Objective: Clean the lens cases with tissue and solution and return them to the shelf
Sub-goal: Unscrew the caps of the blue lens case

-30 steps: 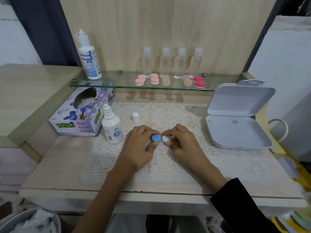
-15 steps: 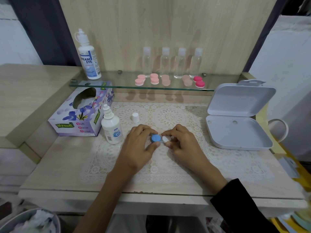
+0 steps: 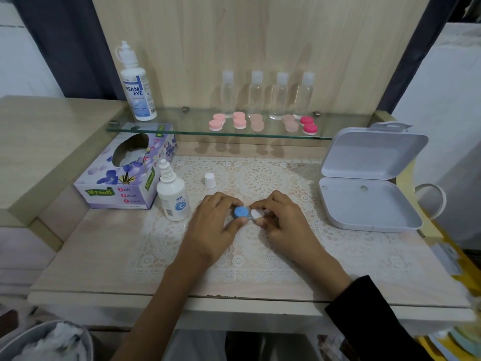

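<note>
The left hand (image 3: 216, 221) has its fingers curled over the blue end of the lens case (image 3: 246, 213) with the thumb underneath. The right hand (image 3: 285, 220) pinches the white end in the same way. Between them they hold the case just above the lace mat (image 3: 260, 259), around the middle of the tabletop (image 3: 86, 256).

In the head view almost nothing has changed over the last second. Both hands stay on the case in the same spot, both lids are still on, and neither lid shows a clear turn. The fingers seem to be working the lids, but I cannot tell whether they are loosening or tightening them.

No tissue is in either hand. The solution bottle (image 3: 173, 199) stands uncapped just left of the left hand, with its cap (image 3: 209, 180) behind it on the mat. The tissue box (image 3: 125, 173) sits toward the back-left corner. So I judge this case to be mid-clean, not finished.

Five pink cases (image 3: 216, 125) already lie on the glass shelf (image 3: 182, 132) along the back edge. The blue-and-white one has yet to join them.
</note>
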A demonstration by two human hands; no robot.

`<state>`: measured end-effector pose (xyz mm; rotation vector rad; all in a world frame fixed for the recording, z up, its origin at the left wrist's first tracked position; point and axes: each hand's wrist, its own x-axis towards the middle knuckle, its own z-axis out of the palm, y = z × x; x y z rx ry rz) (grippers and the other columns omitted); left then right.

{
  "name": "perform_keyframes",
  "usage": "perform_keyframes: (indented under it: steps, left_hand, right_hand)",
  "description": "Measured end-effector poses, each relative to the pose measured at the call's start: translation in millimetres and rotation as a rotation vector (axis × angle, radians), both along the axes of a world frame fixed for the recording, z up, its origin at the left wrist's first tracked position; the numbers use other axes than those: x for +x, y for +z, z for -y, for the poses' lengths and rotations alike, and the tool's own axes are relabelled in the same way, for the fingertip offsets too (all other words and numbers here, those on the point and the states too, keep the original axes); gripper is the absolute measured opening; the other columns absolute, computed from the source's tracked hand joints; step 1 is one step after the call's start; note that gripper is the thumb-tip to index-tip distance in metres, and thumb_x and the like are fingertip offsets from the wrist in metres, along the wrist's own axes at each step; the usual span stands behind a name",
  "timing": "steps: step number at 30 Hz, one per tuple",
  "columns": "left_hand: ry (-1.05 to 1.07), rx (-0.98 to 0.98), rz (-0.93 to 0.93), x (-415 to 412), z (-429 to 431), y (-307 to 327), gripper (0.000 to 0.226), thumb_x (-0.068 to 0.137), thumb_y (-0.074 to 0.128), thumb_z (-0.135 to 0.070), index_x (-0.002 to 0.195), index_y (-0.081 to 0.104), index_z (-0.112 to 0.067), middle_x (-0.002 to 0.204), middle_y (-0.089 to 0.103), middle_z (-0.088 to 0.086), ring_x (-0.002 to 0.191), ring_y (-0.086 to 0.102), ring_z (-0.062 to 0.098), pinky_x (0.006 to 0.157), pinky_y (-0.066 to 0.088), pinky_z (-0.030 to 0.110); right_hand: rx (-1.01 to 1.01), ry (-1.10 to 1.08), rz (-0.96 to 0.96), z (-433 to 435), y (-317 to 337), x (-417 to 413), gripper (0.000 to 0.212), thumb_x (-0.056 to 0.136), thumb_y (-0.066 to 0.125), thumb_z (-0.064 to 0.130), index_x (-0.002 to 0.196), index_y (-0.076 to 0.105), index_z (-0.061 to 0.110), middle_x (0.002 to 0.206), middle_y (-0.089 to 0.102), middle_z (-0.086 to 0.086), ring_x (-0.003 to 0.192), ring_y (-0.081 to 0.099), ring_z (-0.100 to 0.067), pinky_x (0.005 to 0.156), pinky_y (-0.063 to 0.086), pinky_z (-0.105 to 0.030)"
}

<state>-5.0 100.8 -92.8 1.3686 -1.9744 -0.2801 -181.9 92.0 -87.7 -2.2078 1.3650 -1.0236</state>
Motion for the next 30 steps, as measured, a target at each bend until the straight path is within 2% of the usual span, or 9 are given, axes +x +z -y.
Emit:
perform_keyframes:
  steps: [3,6,9,17,19,22,27,30]
  left_hand:
    - [0.005,-0.003,-0.021,1,0,1,0.023,0.086,0.066,-0.036,0.103,0.061,-0.021,0.1,0.054,-0.012,0.095,0.045,0.003,0.084,0.034,0.013]
    - [0.01,0.003,-0.033,-1,-1,2,0.022,0.085,0.067,-0.034,0.1,0.06,-0.021,0.098,0.054,-0.011,0.094,0.045,0.002,0.083,0.034,0.014]
    - [0.012,0.012,-0.051,-1,-1,3,0.019,0.086,0.065,-0.033,0.101,0.06,-0.022,0.098,0.055,-0.012,0.093,0.045,0.002,0.084,0.033,0.014]
    - [0.025,0.075,-0.176,3,5,9,0.028,0.092,0.054,-0.03,0.117,0.06,-0.019,0.11,0.056,-0.005,0.104,0.051,0.011,0.088,0.036,0.016]
    - [0.035,0.105,-0.138,4,9,11,0.026,0.093,0.057,-0.02,0.119,0.059,-0.019,0.114,0.053,-0.003,0.107,0.048,0.012,0.087,0.032,0.016]
    - [0.04,0.123,-0.03,4,17,14,0.03,0.093,0.057,-0.015,0.122,0.058,-0.019,0.116,0.051,-0.004,0.109,0.043,0.013,0.09,0.027,0.017]
    - [0.042,0.097,0.065,1,27,14,0.031,0.091,0.059,-0.014,0.122,0.06,-0.02,0.115,0.055,-0.002,0.11,0.045,0.019,0.097,0.035,0.035]
    - [0.046,0.085,0.096,0,28,12,0.033,0.091,0.059,-0.015,0.124,0.06,-0.021,0.117,0.058,-0.003,0.112,0.046,0.019,0.096,0.036,0.036]
  right_hand:
    - [-0.002,-0.004,-0.007,0,0,0,0.029,0.083,0.066,0.0,0.107,0.071,0.015,0.084,0.044,0.017,0.083,0.046,-0.001,0.071,0.036,-0.015]
    - [0.004,-0.001,-0.006,0,0,0,0.029,0.083,0.066,0.001,0.107,0.071,0.015,0.084,0.044,0.017,0.084,0.046,-0.004,0.071,0.035,-0.016]
    - [0.005,-0.002,-0.008,0,0,0,0.029,0.084,0.066,0.001,0.108,0.071,0.016,0.084,0.044,0.018,0.084,0.045,0.001,0.07,0.034,-0.014]
    - [0.007,-0.001,0.007,0,0,-1,0.03,0.083,0.064,-0.001,0.106,0.071,0.016,0.085,0.045,0.017,0.086,0.048,-0.006,0.073,0.04,-0.019]
    - [0.005,0.006,0.004,0,0,-1,0.029,0.083,0.065,-0.001,0.106,0.071,0.016,0.085,0.045,0.017,0.086,0.048,-0.006,0.073,0.041,-0.02]
    - [0.001,0.011,0.001,0,0,-1,0.029,0.083,0.066,0.0,0.107,0.071,0.016,0.085,0.044,0.018,0.085,0.046,-0.001,0.072,0.04,-0.02]
    - [-0.001,0.015,0.0,1,-1,-1,0.029,0.083,0.066,0.001,0.107,0.07,0.016,0.085,0.043,0.019,0.084,0.045,0.002,0.07,0.038,-0.02]
    - [-0.001,0.019,0.002,2,-2,-1,0.029,0.082,0.066,0.0,0.107,0.07,0.015,0.085,0.043,0.02,0.083,0.044,0.003,0.07,0.035,-0.017]
